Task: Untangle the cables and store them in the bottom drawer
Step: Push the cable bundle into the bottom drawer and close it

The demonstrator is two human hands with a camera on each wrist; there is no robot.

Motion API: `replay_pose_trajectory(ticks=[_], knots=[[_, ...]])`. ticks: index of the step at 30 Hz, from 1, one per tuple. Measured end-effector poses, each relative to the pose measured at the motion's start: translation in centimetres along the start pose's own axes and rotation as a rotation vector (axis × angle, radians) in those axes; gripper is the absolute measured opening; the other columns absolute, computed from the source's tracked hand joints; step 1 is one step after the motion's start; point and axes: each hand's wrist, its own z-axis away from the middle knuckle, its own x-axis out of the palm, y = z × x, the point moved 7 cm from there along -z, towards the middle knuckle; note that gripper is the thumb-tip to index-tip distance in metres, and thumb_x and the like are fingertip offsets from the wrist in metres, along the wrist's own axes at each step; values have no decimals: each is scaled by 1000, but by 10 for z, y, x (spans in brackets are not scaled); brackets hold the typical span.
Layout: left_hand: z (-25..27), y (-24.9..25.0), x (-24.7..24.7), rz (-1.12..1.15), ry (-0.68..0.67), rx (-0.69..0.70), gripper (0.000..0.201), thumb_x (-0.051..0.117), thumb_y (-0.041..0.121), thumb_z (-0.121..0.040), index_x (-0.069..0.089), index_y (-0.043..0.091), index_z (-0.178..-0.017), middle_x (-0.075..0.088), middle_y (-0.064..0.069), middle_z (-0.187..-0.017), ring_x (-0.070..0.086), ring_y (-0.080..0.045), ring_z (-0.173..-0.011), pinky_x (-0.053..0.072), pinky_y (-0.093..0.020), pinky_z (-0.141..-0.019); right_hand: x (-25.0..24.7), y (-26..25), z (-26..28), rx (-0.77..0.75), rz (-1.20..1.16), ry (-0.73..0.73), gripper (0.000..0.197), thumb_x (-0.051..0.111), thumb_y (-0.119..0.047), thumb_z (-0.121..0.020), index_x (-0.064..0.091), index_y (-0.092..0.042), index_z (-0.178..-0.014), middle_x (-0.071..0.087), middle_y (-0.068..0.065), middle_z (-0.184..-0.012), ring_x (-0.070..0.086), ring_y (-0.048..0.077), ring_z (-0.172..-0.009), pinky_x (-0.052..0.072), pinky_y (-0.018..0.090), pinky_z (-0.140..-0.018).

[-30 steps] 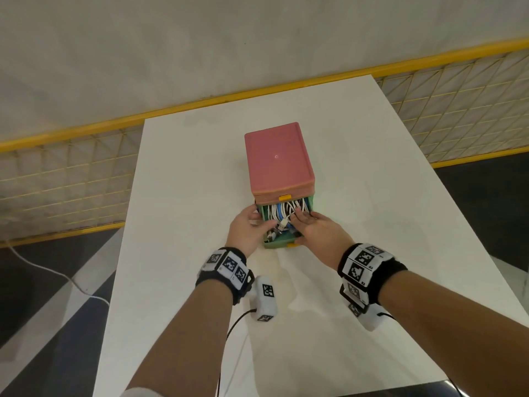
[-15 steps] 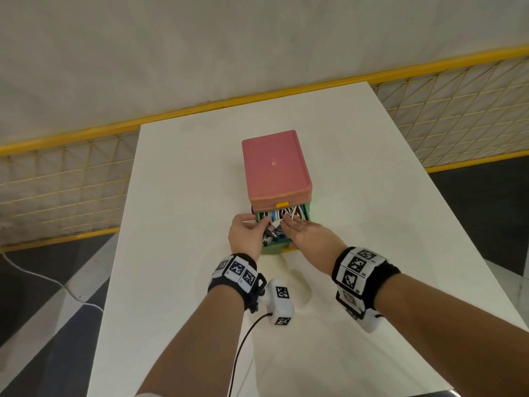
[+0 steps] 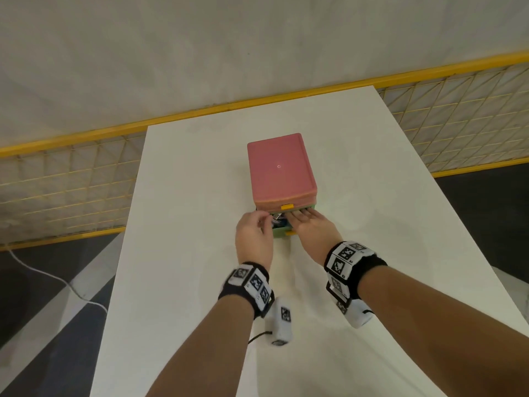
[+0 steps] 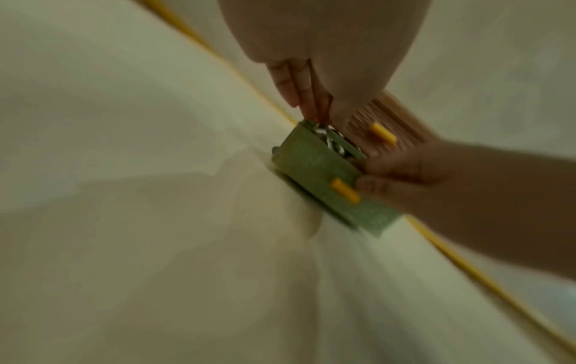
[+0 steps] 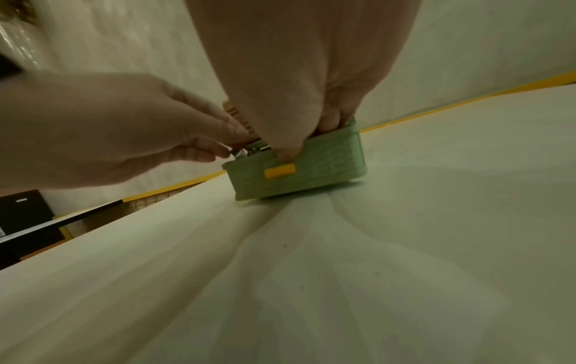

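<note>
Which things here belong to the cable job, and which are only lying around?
Belong to the job:
- cables, inside the drawer
- green bottom drawer, partly open
- pink drawer box
- left hand, fingers at the cables
- right hand, fingers flat on the cables

Only around:
- white table
- yellow mesh fence
- white cord on the floor

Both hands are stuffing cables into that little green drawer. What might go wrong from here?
The cables sit heaped at the top of the green drawer, so a loop may catch under the pink drawer when it slides shut. The right hand has fingers flat inside the opening and might get pinched. The left hand pinches a metal plug, which may spring back out once released.
</note>
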Motion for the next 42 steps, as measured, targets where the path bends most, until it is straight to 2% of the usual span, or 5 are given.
replay_pose_trajectory(ticks=[5, 13, 29, 36, 42], knots=[[17, 6, 16, -476, -112, 506, 29, 53, 11, -85, 73, 5, -107, 72, -4, -101, 64, -25, -85, 42, -31, -84, -5, 5, 4, -59, -68, 122, 37, 62, -6, -85, 60, -5, -121, 68, 12, -116, 65, 28, -106, 49, 35, -96], [20, 2, 29, -888, -373, 563, 57, 59, 9, -65, 66, 9, -122, 71, 1, -109, 58, -21, -67, 35, -33, -68, -16, 17, 25, 38, -221, 375, 12, 71, -8, -81, 73, -7, -92, 68, 13, -108, 66, 32, -86, 57, 37, -70], [14, 38, 13, -672, -305, 578, 41, 32, 12, -72, 72, 17, -77, 66, 4, -75, 56, -23, -72, 27, -31, -70, -17, 14, 18, -83, 48, 397, 34, 73, 1, -62, 71, -24, -86, 72, -6, -74, 69, 15, -66, 43, 32, -94], [-20, 51, -1, -404, -291, 468, 55, 46, -3, -87, 45, 6, -142, 42, -13, -148, 38, -29, -138, 28, -42, -117, -16, 12, 4, 69, 71, 279, 38, 59, 8, -57, 69, -24, -76, 71, -7, -69, 62, 19, -59, 43, 30, -73], [-21, 34, 4, -299, -378, 361, 58, 40, -3, -95, 30, 12, -150, 22, 0, -160, 15, -13, -149, 5, -7, -111, -26, 26, 16, 184, -297, 570, 26, 73, -8, -71, 63, -15, -94, 65, 3, -91, 59, 23, -80, 36, 30, -79]])
